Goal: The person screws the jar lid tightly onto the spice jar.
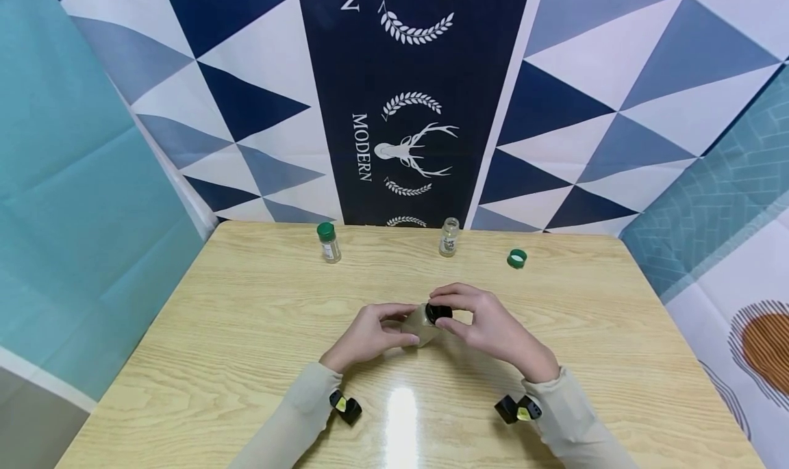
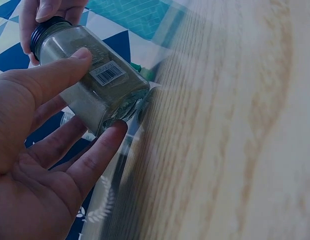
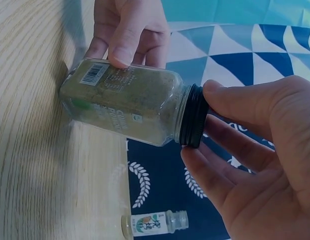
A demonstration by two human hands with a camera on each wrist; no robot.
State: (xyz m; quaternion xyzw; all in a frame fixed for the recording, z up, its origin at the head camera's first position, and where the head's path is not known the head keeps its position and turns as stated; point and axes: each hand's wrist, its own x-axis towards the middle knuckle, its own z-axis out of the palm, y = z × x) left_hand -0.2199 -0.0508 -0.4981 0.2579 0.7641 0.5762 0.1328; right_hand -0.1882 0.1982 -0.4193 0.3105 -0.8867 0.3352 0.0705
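A square glass spice jar (image 3: pixel 127 102) of brownish powder, with a black screw lid (image 3: pixel 192 116), is held just above the table, tilted with its lid toward the right. My left hand (image 1: pixel 372 333) grips the jar's body, thumb on the barcode side and fingers beneath, as the left wrist view shows. The lid is pinched between the thumb and fingers of my right hand (image 1: pixel 487 320). Lid and jar are together; whether the lid is loose I cannot tell.
Toward the back of the wooden table (image 1: pixel 259 305) stand a small jar with a green cap (image 1: pixel 329 243) and an uncapped glass jar (image 1: pixel 449 237). A loose green cap (image 1: pixel 516 258) lies right of them. Patterned cloth (image 1: pixel 407 79) hangs behind the table.
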